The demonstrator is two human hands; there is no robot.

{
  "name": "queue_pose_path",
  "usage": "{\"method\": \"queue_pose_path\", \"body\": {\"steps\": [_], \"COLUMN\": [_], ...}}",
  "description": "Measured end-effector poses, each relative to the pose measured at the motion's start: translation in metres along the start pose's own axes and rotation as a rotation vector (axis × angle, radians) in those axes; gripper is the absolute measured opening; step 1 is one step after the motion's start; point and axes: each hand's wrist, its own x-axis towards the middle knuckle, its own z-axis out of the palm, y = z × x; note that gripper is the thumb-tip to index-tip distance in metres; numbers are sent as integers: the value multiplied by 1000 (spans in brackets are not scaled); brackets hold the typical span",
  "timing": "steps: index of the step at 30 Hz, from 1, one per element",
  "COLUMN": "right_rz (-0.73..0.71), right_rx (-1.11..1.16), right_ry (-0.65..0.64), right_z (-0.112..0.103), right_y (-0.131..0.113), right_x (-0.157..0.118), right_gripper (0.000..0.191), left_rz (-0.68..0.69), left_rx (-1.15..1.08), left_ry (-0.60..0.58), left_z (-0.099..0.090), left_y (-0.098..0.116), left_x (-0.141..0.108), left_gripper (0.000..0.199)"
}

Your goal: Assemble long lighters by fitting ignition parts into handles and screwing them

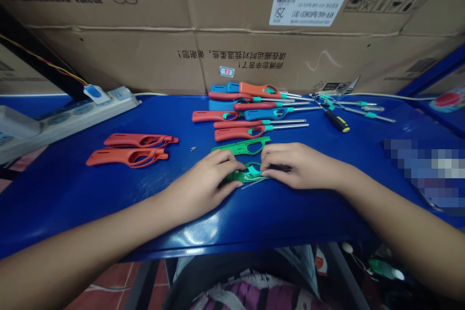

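Between my hands, near the table's front, lies an opened green lighter shell (238, 177) with a teal part and thin wires inside. My left hand (210, 177) grips its left end between thumb and fingers. My right hand (290, 164) pinches at its right end; its fingertips cover what they hold there. Just beyond sits another green shell half (236, 147), close to my fingers. A thin metal rod (253, 183) lies along the near side of the held shell. Several long-nosed lighters in red, blue and orange, such as a red lighter (238, 133), lie behind.
At left lie a red shell (136, 140) and an orange shell (125, 156), with tiny metal pins (193, 148) beside them. A power strip (80, 110) runs along the left. A screwdriver (336, 120) and loose metal nozzles (378, 117) lie back right. Cardboard (145, 63) stands behind.
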Motion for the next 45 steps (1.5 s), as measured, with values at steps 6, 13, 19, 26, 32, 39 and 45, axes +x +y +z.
{"method": "queue_pose_path", "body": {"steps": [6, 13, 19, 26, 32, 39, 45], "right_rz": [-120, -159, -166, -223, -169, -118, -122], "right_rx": [-316, -390, -416, -545, -523, -475, -540], "right_ry": [41, 42, 55, 68, 38, -8, -39], "right_z": [3, 5, 5, 6, 5, 6, 5], "right_y": [-9, -9, -9, -16, -16, -14, -16], "right_x": [0, 0, -1, 0, -1, 0, 0], "right_gripper": [21, 24, 23, 25, 23, 23, 24], "left_rz": [-54, -65, -66, -88, -115, -93, -60], "left_rx": [-9, -17, -20, -48, -86, -58, 17], "left_ry": [-3, 14, 19, 21, 12, 32, 48], "left_z": [0, 1, 1, 0, 0, 2, 2], "left_y": [3, 2, 2, 2, 3, 2, 2], "left_x": [1, 1, 1, 2, 5, 3, 0], "left_gripper": [23, 22, 21, 24, 23, 23, 23]}}
